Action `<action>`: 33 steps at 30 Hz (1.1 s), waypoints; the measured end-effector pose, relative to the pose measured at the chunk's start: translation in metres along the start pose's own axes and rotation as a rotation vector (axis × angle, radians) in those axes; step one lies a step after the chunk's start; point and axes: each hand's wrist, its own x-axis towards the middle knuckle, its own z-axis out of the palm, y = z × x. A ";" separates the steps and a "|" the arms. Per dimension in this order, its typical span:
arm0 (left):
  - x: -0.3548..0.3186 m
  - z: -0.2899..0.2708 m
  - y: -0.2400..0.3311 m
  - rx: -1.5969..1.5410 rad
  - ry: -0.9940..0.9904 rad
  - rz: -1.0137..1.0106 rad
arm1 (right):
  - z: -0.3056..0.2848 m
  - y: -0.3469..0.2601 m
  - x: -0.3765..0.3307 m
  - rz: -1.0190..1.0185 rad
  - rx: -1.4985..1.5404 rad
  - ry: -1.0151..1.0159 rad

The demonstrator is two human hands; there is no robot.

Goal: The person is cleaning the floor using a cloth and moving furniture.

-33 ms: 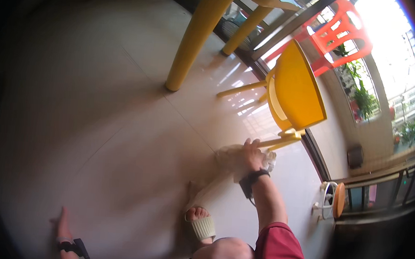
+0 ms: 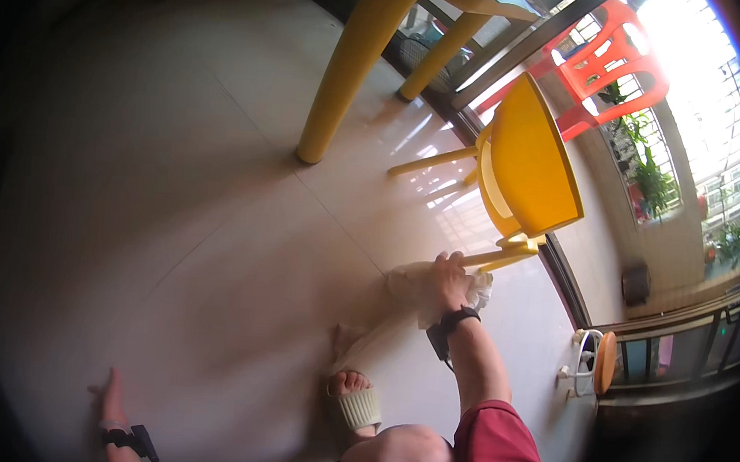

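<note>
My right hand, with a black band at the wrist, is closed on a pale, see-through plastic bag low over the tiled floor. Crumpled folds of the bag show on both sides of the hand, and a thin part trails toward my foot. My fingertips come close to a leg of the yellow chair; whether they touch it I cannot tell. Far to the left, my left hand is open and holds nothing, its fingers stretched out above the floor. It too wears a black band.
A thick yellow table leg stands ahead. My slippered foot and knee are near the bottom. Beyond the door track are a red plastic chair and green plants. A small stool with an orange seat is at the right.
The view has shifted very slightly. Both hands, the bag and the chair keep nearly the same places.
</note>
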 end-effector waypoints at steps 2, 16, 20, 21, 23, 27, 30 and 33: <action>-0.023 0.004 0.005 0.316 0.075 -0.084 | 0.000 0.009 0.009 -0.044 0.000 0.033; -0.060 -0.015 0.017 0.235 -0.105 -0.076 | 0.060 0.185 -0.014 0.090 -0.083 0.113; -0.073 -0.015 0.020 0.234 -0.118 -0.129 | 0.073 0.222 -0.022 0.269 -0.102 -0.058; -0.087 0.001 0.033 0.224 -0.104 -0.119 | 0.079 0.233 -0.018 0.355 -0.116 -0.094; -0.076 0.011 0.025 0.221 -0.083 -0.110 | 0.087 0.244 -0.011 0.437 -0.129 -0.140; -0.027 0.026 -0.015 0.309 0.111 0.030 | 0.081 0.223 -0.007 0.351 -0.016 -0.015; -0.047 0.052 0.000 0.343 0.159 0.020 | 0.096 0.187 -0.011 0.225 0.359 0.236; -0.076 0.096 0.034 0.440 0.138 -0.020 | 0.145 0.144 0.016 0.628 0.567 0.249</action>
